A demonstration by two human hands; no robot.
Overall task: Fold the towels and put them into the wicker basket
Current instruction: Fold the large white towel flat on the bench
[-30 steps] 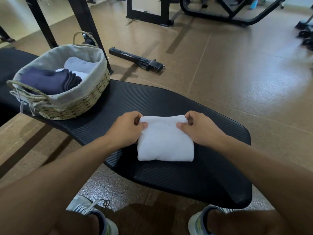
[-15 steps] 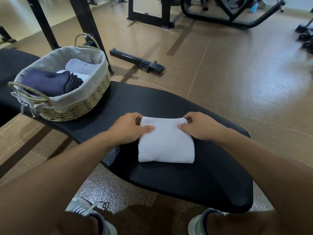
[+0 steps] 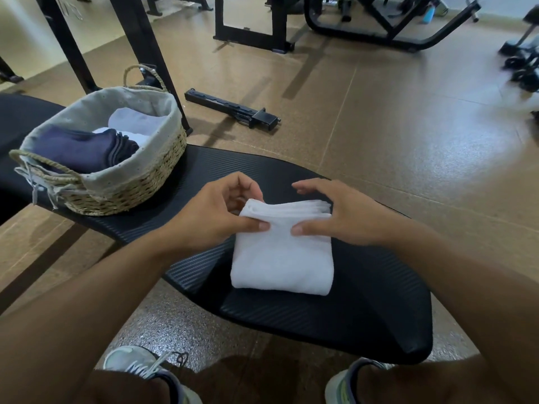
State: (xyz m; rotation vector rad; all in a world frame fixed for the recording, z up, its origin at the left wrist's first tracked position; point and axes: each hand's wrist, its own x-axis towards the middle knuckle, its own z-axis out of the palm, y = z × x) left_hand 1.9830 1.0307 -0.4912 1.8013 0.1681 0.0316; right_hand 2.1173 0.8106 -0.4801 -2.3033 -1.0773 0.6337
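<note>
Folded white terry towel on black padded bench, left hand pinching its far edge, right hand loosely spread with thumb on it; lined wicker basket already holds folded towels, this one left.

White folded towel on black ribbed counter; tan woven wicker basket (grey lining) holding navy towel; brown speckled floor.
</note>
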